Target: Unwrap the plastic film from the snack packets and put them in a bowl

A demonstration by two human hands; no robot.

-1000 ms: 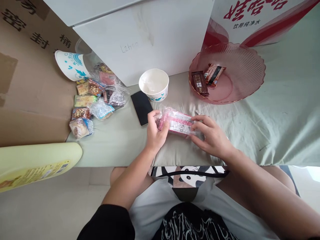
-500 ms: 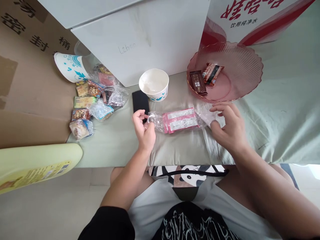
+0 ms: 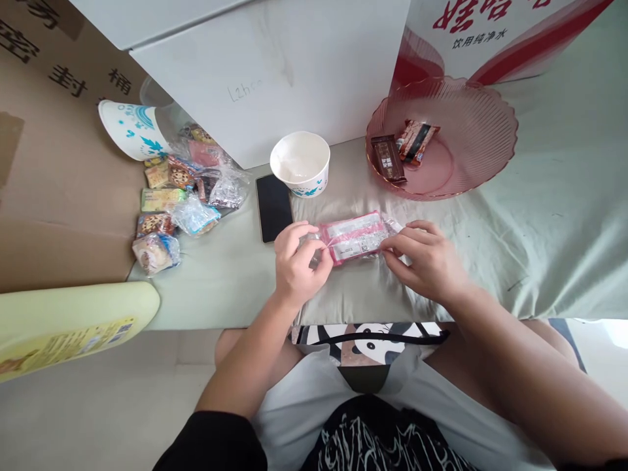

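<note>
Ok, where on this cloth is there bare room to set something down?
The widest bare patch of cloth lies right of the pink bowl and the right hand. A smaller one sits between the snack packets, the phone and the left hand. It's crowded among those snack packets and between the hands, where the pink package lies.

Between the left hand (image 3: pixel 300 269) and right hand (image 3: pixel 428 258), the wrapped packet (image 3: pixel 354 235) is pink with white panels. Beyond the left hand, the smartphone (image 3: pixel 273 208) is black and the paper bowl (image 3: pixel 313 186) white with blue leaf prints. Beyond the right hand, the scalloped bowl (image 3: pixel 473 131) is translucent pink, ribbed, gold-edged. Beneath both, the bench cloth (image 3: pixel 360 291) is plain sage green.
</note>
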